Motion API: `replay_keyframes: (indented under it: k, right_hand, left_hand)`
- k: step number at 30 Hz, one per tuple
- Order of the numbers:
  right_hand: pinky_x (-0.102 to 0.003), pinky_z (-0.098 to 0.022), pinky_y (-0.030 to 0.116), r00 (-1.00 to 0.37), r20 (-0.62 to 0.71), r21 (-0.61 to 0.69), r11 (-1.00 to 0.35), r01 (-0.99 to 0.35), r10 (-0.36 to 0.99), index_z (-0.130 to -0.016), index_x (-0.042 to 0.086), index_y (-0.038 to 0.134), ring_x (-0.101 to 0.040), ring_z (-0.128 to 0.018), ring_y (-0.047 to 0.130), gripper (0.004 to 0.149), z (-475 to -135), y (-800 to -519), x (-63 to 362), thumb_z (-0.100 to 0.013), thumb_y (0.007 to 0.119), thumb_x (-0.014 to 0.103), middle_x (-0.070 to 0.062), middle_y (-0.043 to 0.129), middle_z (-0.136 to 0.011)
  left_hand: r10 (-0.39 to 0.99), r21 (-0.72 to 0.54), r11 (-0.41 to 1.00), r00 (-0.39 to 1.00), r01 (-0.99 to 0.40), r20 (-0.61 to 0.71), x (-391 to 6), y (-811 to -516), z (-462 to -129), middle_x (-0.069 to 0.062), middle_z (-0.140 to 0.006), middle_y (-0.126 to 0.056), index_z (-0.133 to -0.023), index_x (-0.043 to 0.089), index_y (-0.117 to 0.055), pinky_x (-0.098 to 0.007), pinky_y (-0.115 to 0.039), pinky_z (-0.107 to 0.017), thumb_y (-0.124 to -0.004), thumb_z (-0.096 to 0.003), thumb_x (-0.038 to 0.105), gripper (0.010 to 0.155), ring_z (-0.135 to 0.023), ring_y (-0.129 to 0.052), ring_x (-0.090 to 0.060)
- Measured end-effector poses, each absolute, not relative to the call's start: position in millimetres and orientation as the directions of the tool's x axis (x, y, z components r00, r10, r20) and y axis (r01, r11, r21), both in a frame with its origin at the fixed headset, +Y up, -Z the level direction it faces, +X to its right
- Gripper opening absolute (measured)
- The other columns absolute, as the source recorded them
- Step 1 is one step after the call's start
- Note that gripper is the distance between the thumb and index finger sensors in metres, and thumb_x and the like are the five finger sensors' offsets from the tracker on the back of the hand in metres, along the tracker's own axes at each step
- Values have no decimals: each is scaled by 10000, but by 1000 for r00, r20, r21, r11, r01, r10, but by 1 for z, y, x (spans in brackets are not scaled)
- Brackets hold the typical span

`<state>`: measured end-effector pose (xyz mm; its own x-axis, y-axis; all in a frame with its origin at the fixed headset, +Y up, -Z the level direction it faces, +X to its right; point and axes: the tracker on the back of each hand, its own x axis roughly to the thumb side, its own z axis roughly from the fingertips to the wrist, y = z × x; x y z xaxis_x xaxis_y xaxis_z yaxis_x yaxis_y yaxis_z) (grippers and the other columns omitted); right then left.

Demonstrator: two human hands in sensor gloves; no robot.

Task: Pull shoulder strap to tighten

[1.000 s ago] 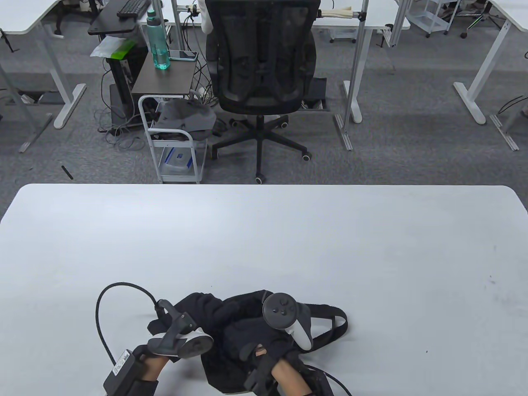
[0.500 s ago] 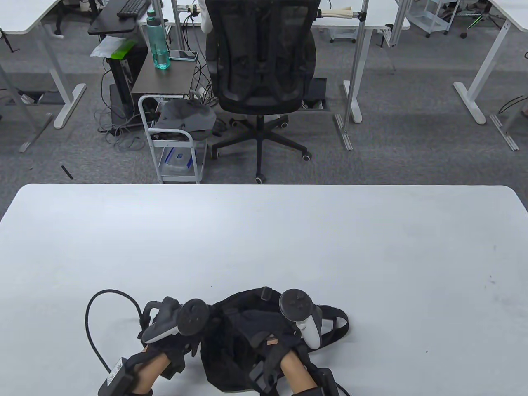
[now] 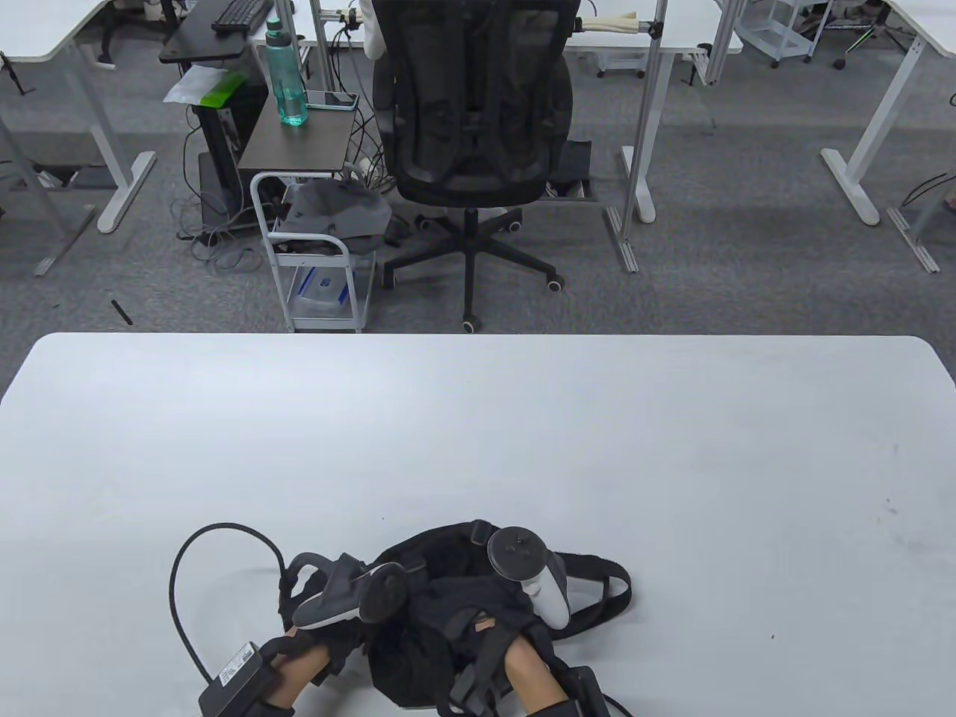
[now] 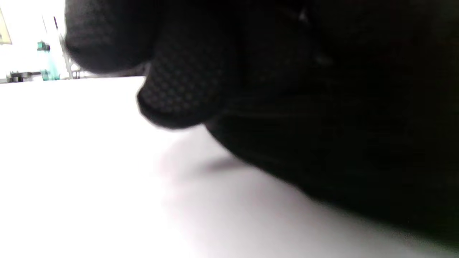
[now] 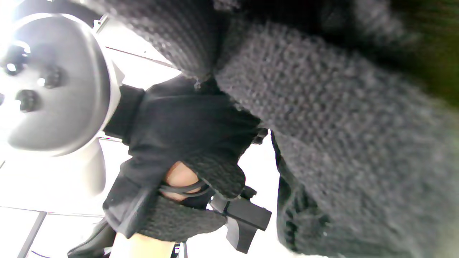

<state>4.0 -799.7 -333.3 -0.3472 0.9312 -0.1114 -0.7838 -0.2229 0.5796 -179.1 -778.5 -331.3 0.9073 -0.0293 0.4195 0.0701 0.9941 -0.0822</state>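
Observation:
A black bag (image 3: 433, 665) lies crumpled at the near edge of the white table (image 3: 478, 448). Its shoulder strap (image 3: 609, 597) loops out flat to the right. My left hand (image 3: 336, 631) is at the bag's left side; in the left wrist view its gloved fingers (image 4: 179, 89) curl down against the dark fabric (image 4: 340, 143) just above the table. My right hand (image 3: 485, 616) lies on top of the bag, left of the strap loop. In the right wrist view knit glove fingers (image 5: 322, 125) fill the frame. Neither grip shows.
A black cable (image 3: 216, 538) arcs over the table left of my left hand. A black office chair (image 3: 470, 112) and a white cart (image 3: 314, 254) stand on the floor beyond the far table edge.
My left hand came in from the left to the bag's edge, then drew back a little toward me. My right hand shifted slightly on the bag. The bag bunched up more.

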Motion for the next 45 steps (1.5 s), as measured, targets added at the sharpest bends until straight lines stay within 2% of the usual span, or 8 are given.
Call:
replay_keyframes:
  k: [6,16,19,24,29,39,42,45]
  right_hand:
    - [-612,-630,365,-358,-102,604,-228,-763,928,-828,-16,791,-548,-899,555,459,-333,-802,0,-492,726,290,-310,703,-959]
    - [-592,-642,317,-323,-95,652,-187,-735,942,-857,16,751,-503,-905,603,488,-331,-806,-9,-486,768,332,-260,789,-905]
    - [-608,-646,416,-258,-102,613,-143,-777,961,-841,45,772,-476,-857,731,468,-332,-805,-6,-483,770,346,-209,858,-854]
    - [-618,-585,635,-26,-198,536,86,-840,980,-827,22,785,-457,-714,905,475,-331,-804,0,-472,775,338,-210,923,-762]
    - [-595,-577,675,161,-205,510,246,-824,965,-872,25,742,-413,-675,949,489,-334,-792,16,-484,763,322,-239,878,-805]
    - [-624,-582,651,296,-58,469,288,-835,953,-966,-21,714,-473,-669,934,768,-333,-771,31,-477,777,568,-314,882,-791]
    - [-552,-528,756,288,-44,474,274,-837,957,-974,-34,709,-397,-508,1016,783,-332,-767,32,-493,756,582,-326,915,-723]
    - [-529,-366,863,271,-195,464,333,-821,942,-944,-103,725,-359,-341,1080,805,-325,-767,32,-489,774,559,-391,928,-666]
  left_hand:
    - [93,-277,961,904,30,418,-183,-783,-333,85,-593,-951,-1029,164,-594,-345,-873,-454,-775,-225,688,977,-522,-1029,-125]
    - [115,-313,949,896,28,428,-182,-782,-332,68,-654,-920,-1066,72,-476,-359,-857,-490,-801,-193,711,1129,-576,-1006,-150]
    - [129,-323,946,897,15,422,-182,-781,-332,53,-663,-924,-1067,51,-470,-369,-855,-493,-821,-200,701,1139,-582,-1007,-164]
    - [117,-314,949,902,21,416,-181,-781,-332,54,-666,-922,-1064,51,-462,-367,-856,-491,-817,-214,699,1126,-581,-1005,-161]
    - [101,-299,954,907,29,409,-181,-781,-332,55,-676,-916,-1069,69,-440,-369,-852,-497,-818,-227,688,1111,-590,-1000,-162]
    - [89,-288,957,907,37,411,-181,-783,-333,56,-701,-908,-1076,113,-408,-372,-846,-509,-814,-250,676,1079,-608,-993,-168]
    - [87,-291,956,909,39,408,-181,-783,-333,57,-702,-909,-1074,122,-414,-374,-846,-509,-816,-249,674,1071,-609,-994,-170]
    - [59,-272,960,912,60,407,-180,-783,-332,67,-695,-912,-1070,127,-426,-372,-850,-503,-813,-242,678,1067,-600,-998,-161]
